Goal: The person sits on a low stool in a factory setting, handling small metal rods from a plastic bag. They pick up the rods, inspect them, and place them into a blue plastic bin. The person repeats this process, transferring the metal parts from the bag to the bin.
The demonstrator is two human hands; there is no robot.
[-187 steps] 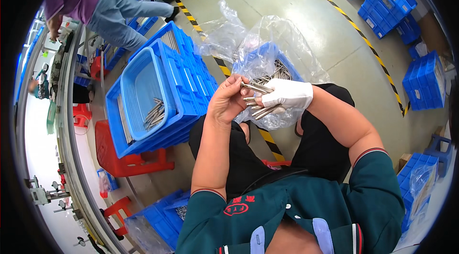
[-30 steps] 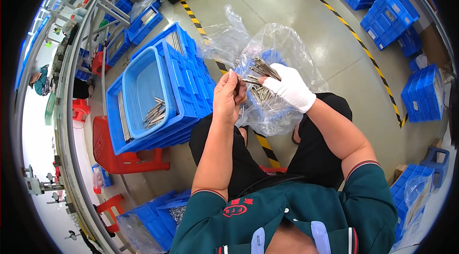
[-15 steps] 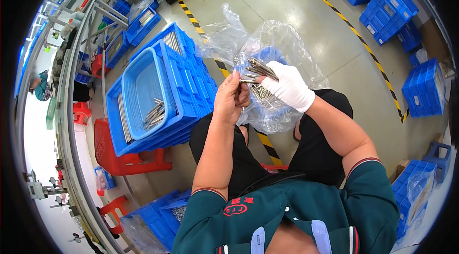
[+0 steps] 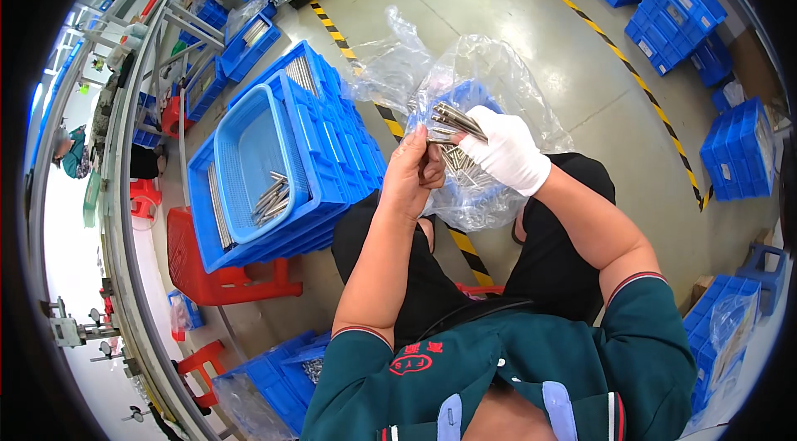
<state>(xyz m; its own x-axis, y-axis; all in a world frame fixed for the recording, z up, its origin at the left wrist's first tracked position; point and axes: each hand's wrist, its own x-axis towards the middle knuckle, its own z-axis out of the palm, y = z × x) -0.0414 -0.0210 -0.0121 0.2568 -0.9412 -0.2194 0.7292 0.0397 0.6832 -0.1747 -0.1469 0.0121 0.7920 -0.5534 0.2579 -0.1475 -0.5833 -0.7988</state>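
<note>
Now, entry per item:

Right hand (white glove): closed round a bundle of metal rods, tips fanning out up-left. Vs. half a sec ago the bundle sits about the same; a sec ago it was angled much alike too. Six secs ago the gloved hand was lower and flatter, rods lying across both hands. So: bundle has been lifted and gathered up, held over the bag.

Left hand (bare): fingers curled, thumb and fingertips pinching at the near ends of the rods by the right hand. Hardly any shift over the last sec. Judgement: sorting or checking of rods is mid-way, no rod put down yet in this stretch.

Clear plastic bag: lies on the lap, lining a blue bin, more rods inside under the hands.

Blue basket: to the left, inside a larger blue crate, a few rods in its lower end; unchanged across frames.

Red stool: under the crate stack.

Hard to make out: rod count in the hand; whether left fingertips grip one rod or several (glove and bag glare in the way); bin under the bag mostly veiled by plastic; rods in bag blurred by creases; lap and knees partly cut by arms. Edges of view bend, far crates small.
</note>
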